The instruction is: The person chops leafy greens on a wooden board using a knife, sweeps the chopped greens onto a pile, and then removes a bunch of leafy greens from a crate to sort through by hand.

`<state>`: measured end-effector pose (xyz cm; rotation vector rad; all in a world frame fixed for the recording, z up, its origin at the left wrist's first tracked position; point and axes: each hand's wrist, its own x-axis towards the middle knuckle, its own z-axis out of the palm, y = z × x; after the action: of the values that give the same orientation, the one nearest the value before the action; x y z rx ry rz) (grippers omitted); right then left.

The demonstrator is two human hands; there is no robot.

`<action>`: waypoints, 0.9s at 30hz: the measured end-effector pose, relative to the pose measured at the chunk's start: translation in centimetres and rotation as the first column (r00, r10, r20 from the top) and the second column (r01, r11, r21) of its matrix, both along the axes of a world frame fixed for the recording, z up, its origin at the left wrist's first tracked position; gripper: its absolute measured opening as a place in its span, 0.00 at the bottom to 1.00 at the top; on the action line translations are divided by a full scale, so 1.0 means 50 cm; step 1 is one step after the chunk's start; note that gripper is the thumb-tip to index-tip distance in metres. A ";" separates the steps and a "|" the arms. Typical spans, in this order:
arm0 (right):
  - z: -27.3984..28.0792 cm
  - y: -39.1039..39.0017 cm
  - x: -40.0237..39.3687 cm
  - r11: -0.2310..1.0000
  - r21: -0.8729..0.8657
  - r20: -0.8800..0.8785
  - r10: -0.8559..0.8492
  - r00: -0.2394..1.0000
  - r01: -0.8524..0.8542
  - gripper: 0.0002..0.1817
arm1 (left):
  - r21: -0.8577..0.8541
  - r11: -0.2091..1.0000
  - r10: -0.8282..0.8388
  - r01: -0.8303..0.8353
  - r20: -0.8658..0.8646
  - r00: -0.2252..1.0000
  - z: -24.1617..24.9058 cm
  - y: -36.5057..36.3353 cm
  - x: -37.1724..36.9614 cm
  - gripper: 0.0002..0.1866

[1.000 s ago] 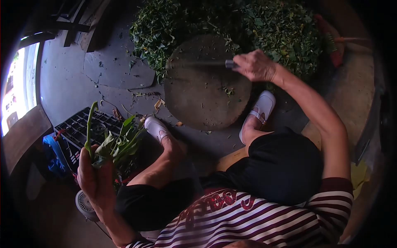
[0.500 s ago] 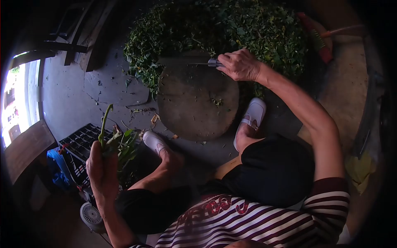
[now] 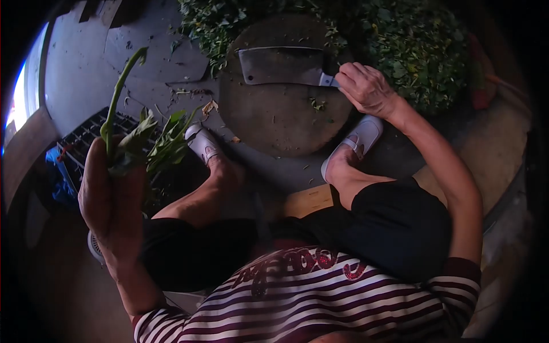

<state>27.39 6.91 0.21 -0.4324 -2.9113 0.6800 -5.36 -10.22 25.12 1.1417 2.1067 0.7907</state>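
Observation:
My right hand [image 3: 368,88] is closed round the handle of a broad cleaver [image 3: 283,66]. Its blade points left, its flat side showing, over the far half of a round wooden block [image 3: 286,123]. A few green scraps [image 3: 318,104] lie on the block. On the left, my left hand [image 3: 114,200] is raised and closed on a green stalk [image 3: 119,94] with leaves that stick up and to the right of the fingers. The stalk is apart from the block.
Heaps of chopped greens [image 3: 420,54] lie behind and right of the block. A black crate [image 3: 86,137] and a blue bag [image 3: 60,177] are at the left. A red tool [image 3: 480,71] lies far right. My shoes [image 3: 203,143] flank the block.
The view has tipped nearer to my body. The cleaver has turned from edge-on to showing its broad side. My left hand and the stalk appear larger and further left.

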 end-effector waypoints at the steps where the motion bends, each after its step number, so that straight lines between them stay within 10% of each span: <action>1: 0.017 0.002 -0.011 1.000 -0.003 -0.018 -0.023 1.000 0.023 0.15 | 0.017 1.000 0.024 -0.025 0.030 0.999 0.003 -0.001 0.000 0.18; 14: 0.374 -0.047 -0.321 0.890 -0.371 -0.185 0.208 0.960 -0.265 0.21 | 0.207 0.946 0.135 -0.249 0.446 0.885 0.063 0.007 -0.014 0.11; 20: 0.457 -0.108 -0.365 0.315 -0.942 -0.135 -0.045 0.990 -0.114 0.43 | 0.347 0.932 -0.141 0.106 0.078 0.987 0.037 0.018 0.023 0.06; 24: 0.525 -0.150 -0.353 -0.097 -0.991 -0.051 -0.372 0.927 -0.093 0.33 | 0.157 0.937 -0.267 0.313 -0.259 0.928 0.046 0.036 0.094 0.10; 27: 0.540 -0.125 -0.313 0.165 -0.986 -0.103 -0.394 0.913 -0.040 0.23 | 0.428 0.818 -0.229 0.385 -0.372 0.899 0.013 0.045 0.145 0.10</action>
<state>11.72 0.65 27.22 -0.6356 -1.5710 2.2911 1.87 -7.96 25.78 1.9429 1.9145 1.0824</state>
